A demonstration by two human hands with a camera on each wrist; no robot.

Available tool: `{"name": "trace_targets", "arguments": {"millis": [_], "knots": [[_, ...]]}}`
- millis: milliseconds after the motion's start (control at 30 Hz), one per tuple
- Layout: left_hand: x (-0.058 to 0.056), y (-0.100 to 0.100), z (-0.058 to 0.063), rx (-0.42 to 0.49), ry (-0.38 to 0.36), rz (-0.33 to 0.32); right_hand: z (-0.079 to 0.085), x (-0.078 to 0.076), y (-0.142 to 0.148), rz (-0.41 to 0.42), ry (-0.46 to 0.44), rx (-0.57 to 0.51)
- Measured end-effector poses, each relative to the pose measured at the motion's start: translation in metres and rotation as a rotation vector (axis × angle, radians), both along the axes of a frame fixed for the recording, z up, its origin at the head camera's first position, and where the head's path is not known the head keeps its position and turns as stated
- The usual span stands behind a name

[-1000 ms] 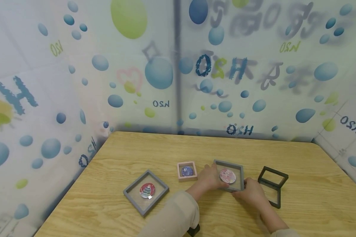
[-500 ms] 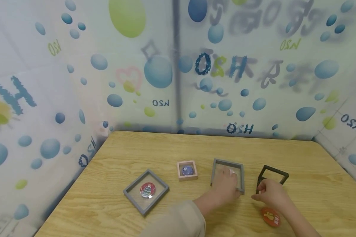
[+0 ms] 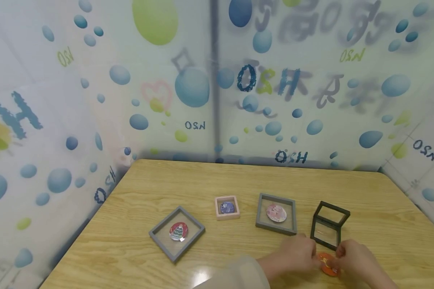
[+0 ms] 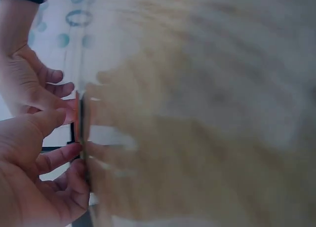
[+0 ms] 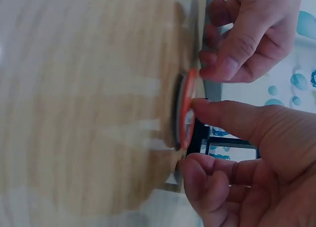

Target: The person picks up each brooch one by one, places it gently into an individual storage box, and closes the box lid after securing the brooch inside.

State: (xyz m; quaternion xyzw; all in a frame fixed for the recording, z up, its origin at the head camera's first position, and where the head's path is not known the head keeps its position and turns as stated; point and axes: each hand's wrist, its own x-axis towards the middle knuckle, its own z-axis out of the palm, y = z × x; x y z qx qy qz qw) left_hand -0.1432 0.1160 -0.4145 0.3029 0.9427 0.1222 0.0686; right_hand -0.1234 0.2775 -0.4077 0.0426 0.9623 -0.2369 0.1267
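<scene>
An orange-red round badge lies at the front right of the wooden table, between my two hands. My left hand grips its left edge with thumb and fingertips. From the other side my right hand holds the edge; in the right wrist view its thumb rests on the badge's face, with the fingers curled beside the rim. Just behind the hands stands a black hinged frame, unfolded, its clear panes bare. Fingers cover part of the badge's print.
A grey frame with a pink badge lies left of the black frame. Farther left are a small pink frame with a blue badge and a grey frame with a Christmas-tree badge. A printed curtain hangs behind the table.
My left hand has left the grey frame with the pink badge and moved right and nearer. My right hand has come from the black frame down to the orange badge.
</scene>
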Motion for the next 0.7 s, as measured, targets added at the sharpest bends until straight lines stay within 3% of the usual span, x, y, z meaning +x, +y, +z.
{"name": "trace_targets", "arguments": {"millis": [300,533,700], "knots": [[0.004,0.013,-0.01,-0.051,0.08,0.02,-0.005,0.002,-0.001,-0.019,0.005,-0.028],[0.007,0.018,-0.006,-0.082,0.016,0.094,-0.007,0.001,0.002,-0.021,-0.005,-0.056],[0.004,0.019,-0.003,0.015,-0.052,0.165,-0.003,0.0,0.007,-0.025,0.01,-0.101]]}}
